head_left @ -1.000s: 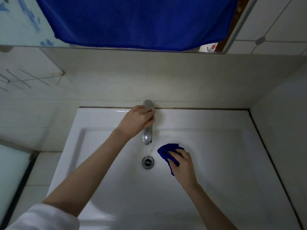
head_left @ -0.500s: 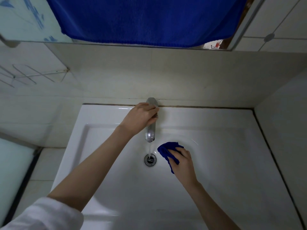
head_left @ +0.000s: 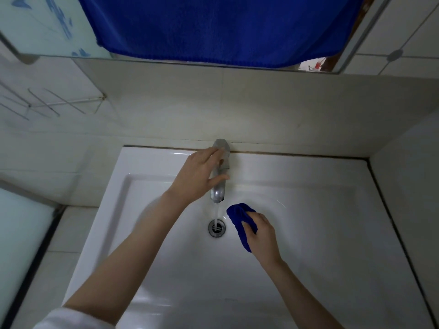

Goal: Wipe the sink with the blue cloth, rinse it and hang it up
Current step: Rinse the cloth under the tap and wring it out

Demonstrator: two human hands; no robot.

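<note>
thin wire wall rack (head_left: 59,103): fixed to the tiled wall at far left, well apart from the work.
left hand (head_left: 200,178): on the tap. The fingers (head_left: 209,155) reach over the top lever and the thumb crosses the spout, so the hand closes loosely round the tap body. Edges are motion-blurred.
large blue towel (head_left: 213,27): hangs across the top of the view, above the sink.
chrome single-lever tap (head_left: 219,193): stands at the back rim, spout pointing toward the person.
stream of water (head_left: 216,213): falls from the spout straight into the drain, so the tap is open.
round metal drain (head_left: 216,227): directly under the spout.
small bunched blue cloth (head_left: 237,214): held over the basin just right of the stream, apparently not yet in it. Long axis runs from upper left down to lower right.
right hand (head_left: 262,236): fingers curled tight round the cloth, whose free upper end sticks out toward the tap.
white rectangular ceramic sink (head_left: 332,233): basin surface looks wet and glossy.
step (judged): rinse is about to begin.
key relation: water lies just left of the cloth's free end. The right hand is nearer and already grips it, so a short leftward shift should suffice.
</note>
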